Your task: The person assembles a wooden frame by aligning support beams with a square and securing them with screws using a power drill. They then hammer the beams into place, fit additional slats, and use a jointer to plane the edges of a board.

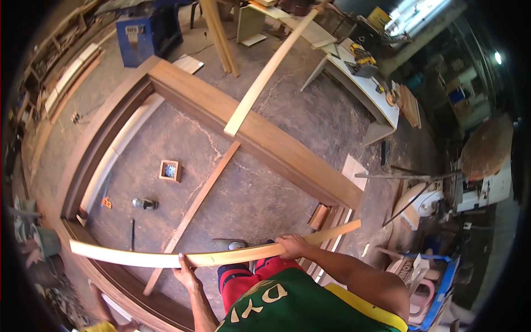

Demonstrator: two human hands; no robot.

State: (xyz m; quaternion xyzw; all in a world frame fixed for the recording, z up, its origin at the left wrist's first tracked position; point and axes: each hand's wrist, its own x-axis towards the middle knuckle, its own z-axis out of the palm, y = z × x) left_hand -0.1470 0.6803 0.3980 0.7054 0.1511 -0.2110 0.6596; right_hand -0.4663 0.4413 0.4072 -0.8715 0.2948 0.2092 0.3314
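A long pale wooden strip point(221, 258) lies across the front of my body, seen at the bottom of the head view. My left hand point(187, 269) holds it near its middle, with the fingers at its lower edge. Farther toward one end, my right hand point(291, 245) is wrapped round the same strip. Below and beyond it is a large brown wooden frame point(249, 130). A thin wooden slat point(202, 207) runs across the inside of the frame. Another pale strip point(271, 72) rests over the frame's far side.
Inside the frame are a small wooden box point(170, 171), a power tool point(145, 203) and a dark rod point(132, 234). A white table point(368, 86) with tools stands beyond. A blue machine point(138, 40) is far left. Another person's arm point(105, 304) shows lower left.
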